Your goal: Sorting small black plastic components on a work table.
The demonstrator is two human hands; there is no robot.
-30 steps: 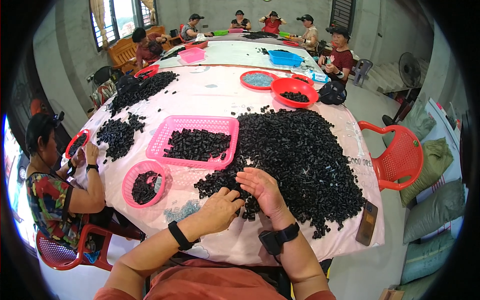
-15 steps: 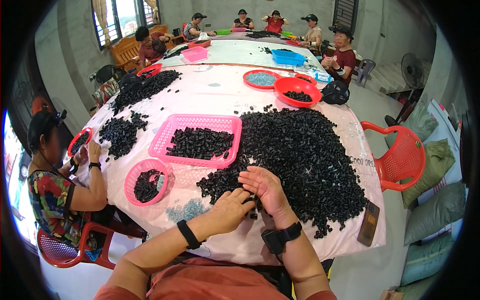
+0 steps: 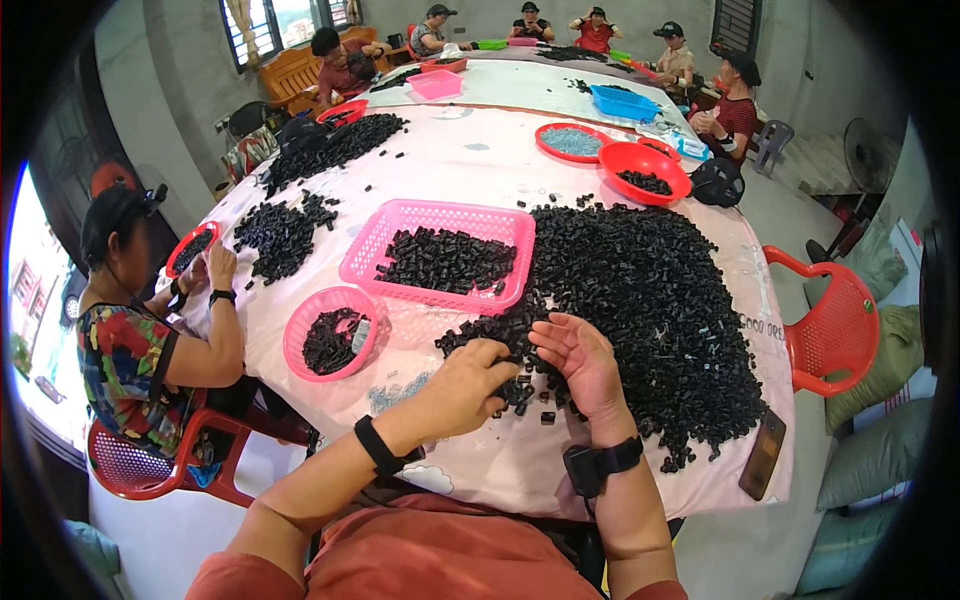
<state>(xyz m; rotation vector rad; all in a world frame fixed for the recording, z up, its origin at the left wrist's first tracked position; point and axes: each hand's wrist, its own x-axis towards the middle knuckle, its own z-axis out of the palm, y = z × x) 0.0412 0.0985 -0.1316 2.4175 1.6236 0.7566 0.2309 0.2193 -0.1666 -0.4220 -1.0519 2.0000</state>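
Small black plastic pieces form a large heap (image 3: 650, 320) on the cloth-covered table in front of me. At its near left edge is my left hand (image 3: 460, 388), palm down, fingers bent and apart, next to a few loose black pieces. My right hand (image 3: 584, 362) is raised over the near edge of the heap, its palm turned toward the left hand and its fingers loosely curved. I see nothing held in either hand. Small clear bluish pieces (image 3: 398, 392) lie beside my left wrist, partly hidden by it.
A pink rectangular basket (image 3: 440, 292) and a round pink basket (image 3: 330, 372) hold black pieces. A phone (image 3: 763, 455) lies at the right table edge. Red bowls (image 3: 645, 160) and a blue basket (image 3: 625, 104) stand farther off. A co-worker (image 3: 150, 340) sits at left, others at the far end.
My hands have moved apart, and a gap shows between them. The view has shifted, so the table and baskets sit farther right and slightly higher.
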